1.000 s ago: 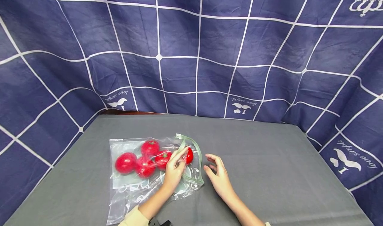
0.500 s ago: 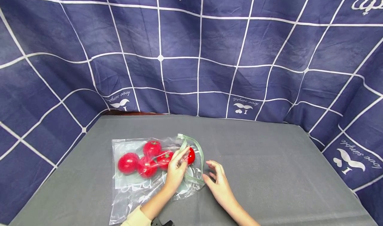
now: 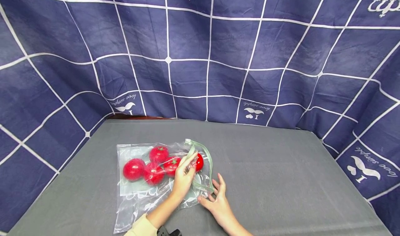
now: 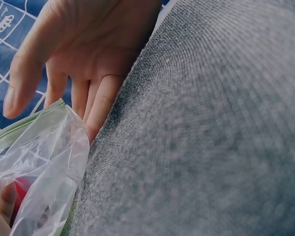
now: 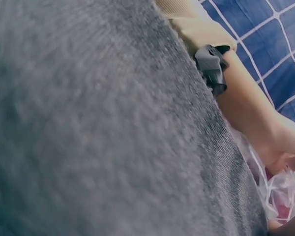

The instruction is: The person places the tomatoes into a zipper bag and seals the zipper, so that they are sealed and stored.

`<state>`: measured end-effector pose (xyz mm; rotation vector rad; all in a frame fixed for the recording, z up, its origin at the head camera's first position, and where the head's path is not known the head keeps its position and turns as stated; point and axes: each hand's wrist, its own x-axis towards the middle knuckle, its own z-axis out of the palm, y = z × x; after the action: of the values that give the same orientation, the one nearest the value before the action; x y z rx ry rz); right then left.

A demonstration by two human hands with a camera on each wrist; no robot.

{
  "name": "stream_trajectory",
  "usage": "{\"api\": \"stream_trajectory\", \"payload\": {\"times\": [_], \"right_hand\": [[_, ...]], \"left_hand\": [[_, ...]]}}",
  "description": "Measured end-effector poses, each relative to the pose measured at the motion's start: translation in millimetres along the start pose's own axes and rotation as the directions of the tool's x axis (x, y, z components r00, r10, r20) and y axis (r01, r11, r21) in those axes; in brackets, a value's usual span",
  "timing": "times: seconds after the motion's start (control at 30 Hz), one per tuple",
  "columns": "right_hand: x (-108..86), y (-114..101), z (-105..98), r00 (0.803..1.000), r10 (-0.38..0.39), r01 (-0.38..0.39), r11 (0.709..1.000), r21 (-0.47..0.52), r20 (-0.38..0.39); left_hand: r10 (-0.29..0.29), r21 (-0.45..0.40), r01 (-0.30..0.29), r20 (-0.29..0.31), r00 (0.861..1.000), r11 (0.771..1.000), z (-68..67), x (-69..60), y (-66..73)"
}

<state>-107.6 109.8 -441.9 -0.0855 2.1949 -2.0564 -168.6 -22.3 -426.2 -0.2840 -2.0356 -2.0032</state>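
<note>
A clear zip bag [image 3: 131, 204] with a green zip strip lies on the grey surface, its mouth to the right. Several red tomatoes [image 3: 134, 169] are inside it. One more tomato [image 3: 199, 162] sits at the mouth, just beyond my left fingertips. My left hand [image 3: 182, 180] lies over the mouth and holds back its upper lip; the exact grip is partly hidden. My right hand [image 3: 218, 203] is at the near corner of the mouth. In the left wrist view that right hand [image 4: 83, 54] has thumb and fingers spread around the bag's corner [image 4: 61, 110], without a visible pinch.
The grey cloth-covered table [image 3: 281, 180] extends right of the bag. A blue curtain [image 3: 187, 76] with white grid lines stands behind and at both sides. A black wrist strap [image 5: 212, 66] shows on the left arm. Grey cloth fills much of both wrist views.
My right hand has moved toward the person and leftward, from beside the bag's mouth to its near corner. My left hand and the tomatoes stay nearly in place.
</note>
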Motion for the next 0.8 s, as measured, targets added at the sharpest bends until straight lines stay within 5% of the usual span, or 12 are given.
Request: {"api": "stream_trajectory", "payload": {"times": [0.27,0.5,0.8], "right_hand": [[4.3,5.7,0.5,0.997,0.020,-0.027,0.996,0.089,0.070],[7.5,8.6,0.3,0.999,0.003,-0.008,0.993,0.122,0.039],[11.1,7.9,1.0,1.000,0.019,-0.022,0.990,0.141,0.022]], "left_hand": [[-0.026,0.018,0.026,-0.011,1.000,0.999,-0.6,-0.9,15.2],[-0.071,0.020,0.071,-0.017,0.997,0.997,-1.0,-0.4,18.5],[-0.059,0.074,0.060,-0.014,0.998,0.995,-2.4,2.0,24.0]]}}
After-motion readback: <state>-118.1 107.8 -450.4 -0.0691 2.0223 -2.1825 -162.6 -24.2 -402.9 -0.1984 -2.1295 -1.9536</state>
